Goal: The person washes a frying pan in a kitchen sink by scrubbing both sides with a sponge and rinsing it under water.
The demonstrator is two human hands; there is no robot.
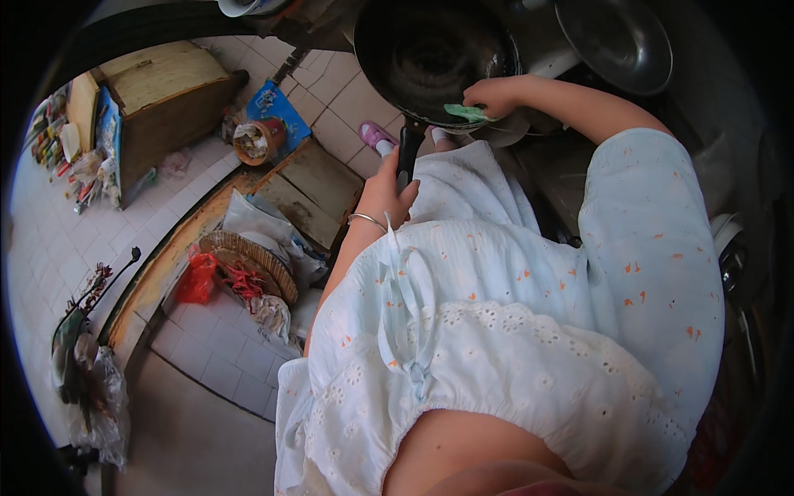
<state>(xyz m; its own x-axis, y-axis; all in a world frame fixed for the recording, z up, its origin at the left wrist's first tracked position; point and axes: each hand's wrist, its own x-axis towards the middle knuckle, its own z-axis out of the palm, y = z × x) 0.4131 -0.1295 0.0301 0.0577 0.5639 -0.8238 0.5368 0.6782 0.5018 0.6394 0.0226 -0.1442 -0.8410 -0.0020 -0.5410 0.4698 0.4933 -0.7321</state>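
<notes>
A dark wok [428, 56] with a wet-looking inside is tilted in front of me. Its black handle [409, 149] points back towards my body, and my left hand [388, 189] is wrapped around it. My right hand [496, 99] reaches across from the right and presses a green cloth [465, 112] against the inner wall near the rim, to the right of the handle. Part of the cloth is hidden under my fingers.
A metal lid or pan [614, 43] lies at the upper right. On the left are a wooden cabinet [173, 118], a small bin with rubbish [253, 142] and a wicker basket with red chillies [245, 279]. A white bowl [239, 6] shows at the top edge.
</notes>
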